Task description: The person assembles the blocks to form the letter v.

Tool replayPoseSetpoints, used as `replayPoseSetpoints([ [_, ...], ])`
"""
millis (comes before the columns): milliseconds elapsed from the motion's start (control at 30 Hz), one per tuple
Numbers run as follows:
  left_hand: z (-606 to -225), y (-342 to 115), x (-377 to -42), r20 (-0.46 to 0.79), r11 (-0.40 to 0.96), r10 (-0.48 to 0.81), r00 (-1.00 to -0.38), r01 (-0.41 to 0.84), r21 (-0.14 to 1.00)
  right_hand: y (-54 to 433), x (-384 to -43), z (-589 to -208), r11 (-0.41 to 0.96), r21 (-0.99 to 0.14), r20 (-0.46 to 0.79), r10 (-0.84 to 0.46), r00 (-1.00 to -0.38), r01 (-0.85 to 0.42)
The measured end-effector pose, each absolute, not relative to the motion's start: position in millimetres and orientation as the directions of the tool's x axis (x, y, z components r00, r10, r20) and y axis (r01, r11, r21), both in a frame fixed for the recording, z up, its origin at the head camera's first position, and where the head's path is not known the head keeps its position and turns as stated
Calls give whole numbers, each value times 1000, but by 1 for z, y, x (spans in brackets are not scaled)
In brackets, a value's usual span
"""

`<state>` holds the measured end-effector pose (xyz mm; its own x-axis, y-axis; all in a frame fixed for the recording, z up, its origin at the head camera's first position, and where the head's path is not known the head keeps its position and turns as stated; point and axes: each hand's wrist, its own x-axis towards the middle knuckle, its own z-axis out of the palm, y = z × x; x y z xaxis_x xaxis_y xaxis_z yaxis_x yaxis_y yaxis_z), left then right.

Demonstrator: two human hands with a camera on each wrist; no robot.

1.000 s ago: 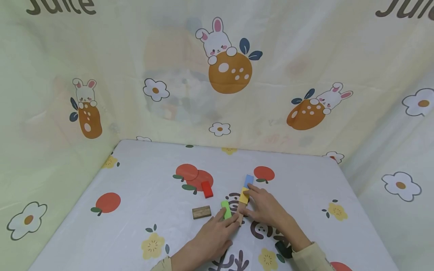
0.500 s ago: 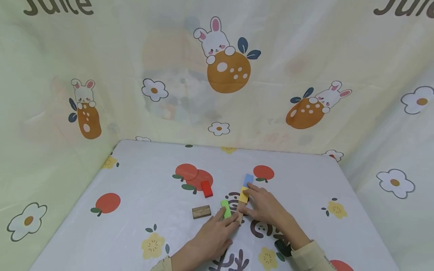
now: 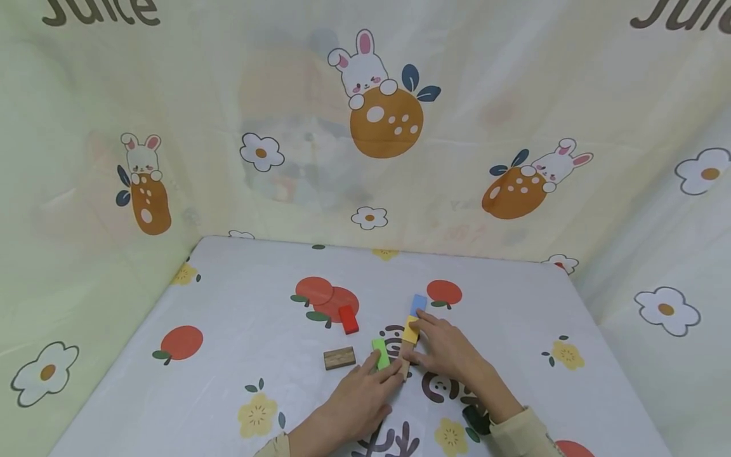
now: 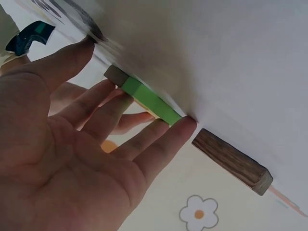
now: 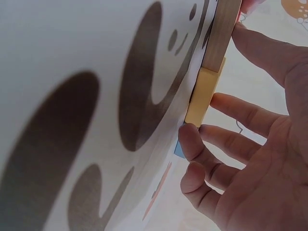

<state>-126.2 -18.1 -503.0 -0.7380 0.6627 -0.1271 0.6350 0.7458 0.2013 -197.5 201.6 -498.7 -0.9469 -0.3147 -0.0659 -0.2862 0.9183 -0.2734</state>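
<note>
In the head view, a blue block [image 3: 419,303], a yellow block [image 3: 410,331] and a tan wooden block [image 3: 406,351] lie end to end in a slanting row. My right hand [image 3: 448,349] is along the row's right side, fingertips touching the yellow block and thumb at the tan one. From the left, my left hand [image 3: 358,398] reaches over a green block [image 3: 379,351], its fingers fairly straight, touching that block and the row's near end. In the left wrist view the thumb stands apart from the green block [image 4: 153,100]. My hands partly cover the near blocks.
A dark brown wood-grained block [image 3: 339,358] lies left of the green one, with a red block [image 3: 348,319] farther back. The table [image 3: 228,304] has a printed fruit-and-flower cover. A patterned curtain [image 3: 302,190] hangs behind it and at both sides.
</note>
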Motion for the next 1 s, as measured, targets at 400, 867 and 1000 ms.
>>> replayPoseSetpoints([
  [400, -505, -18, -124, -83, 734, 676, -732, 658, 169, 204, -197, -500, 914, -278, -51, -322, -945, -297],
  [867, -500, -25, -137, 102, 770, 595, -797, 602, 211, 205, -196, -501, 903, -297, -34, -334, -942, -310],
  [1000, -499, -27, -141, 154, 802, 544, -825, 565, 191, 205, -196, -501, 902, -300, -29, -332, -943, -309],
])
